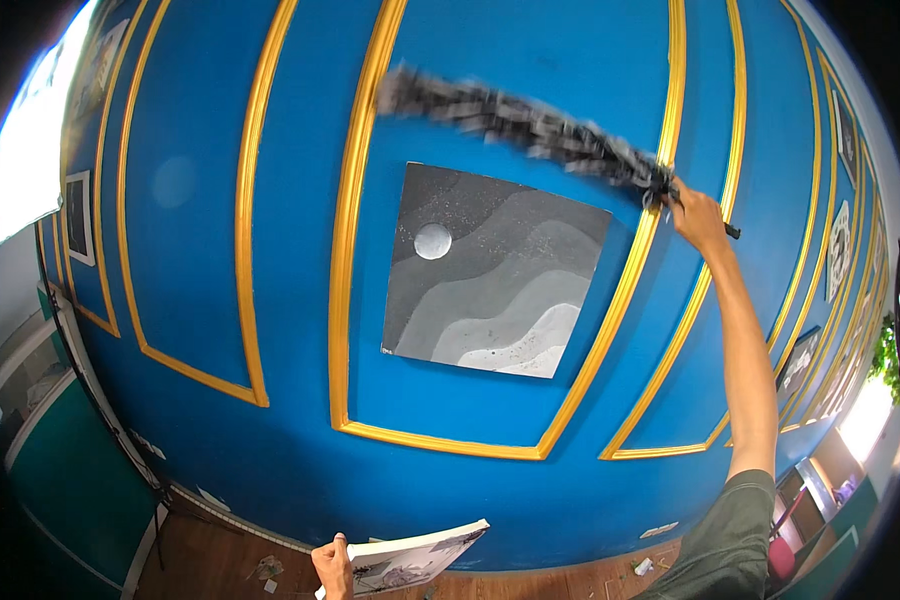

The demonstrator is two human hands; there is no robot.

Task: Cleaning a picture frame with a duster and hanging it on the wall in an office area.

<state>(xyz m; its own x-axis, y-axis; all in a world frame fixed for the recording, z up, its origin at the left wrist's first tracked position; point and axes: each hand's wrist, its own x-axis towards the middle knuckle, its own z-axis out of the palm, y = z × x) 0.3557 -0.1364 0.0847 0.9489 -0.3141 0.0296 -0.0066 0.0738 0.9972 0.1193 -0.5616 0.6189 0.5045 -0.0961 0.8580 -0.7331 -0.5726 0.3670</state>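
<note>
My right hand is raised at the right and grips the handle of a dark feather duster. The duster, blurred, reaches leftward across the blue wall, above a square grey canvas painting with wavy bands and a pale moon. Whether its feathers touch the wall I cannot tell. That painting hangs tilted in view inside a gold moulding frame. Low in the picture, my left hand holds a second canvas by its left edge, thumb on top; it bears a dark and pale picture.
More gold mouldings cross the blue wall, with a framed picture at left and others at right. A green partition stands lower left. Scraps of litter lie on the wooden floor. A red chair is lower right.
</note>
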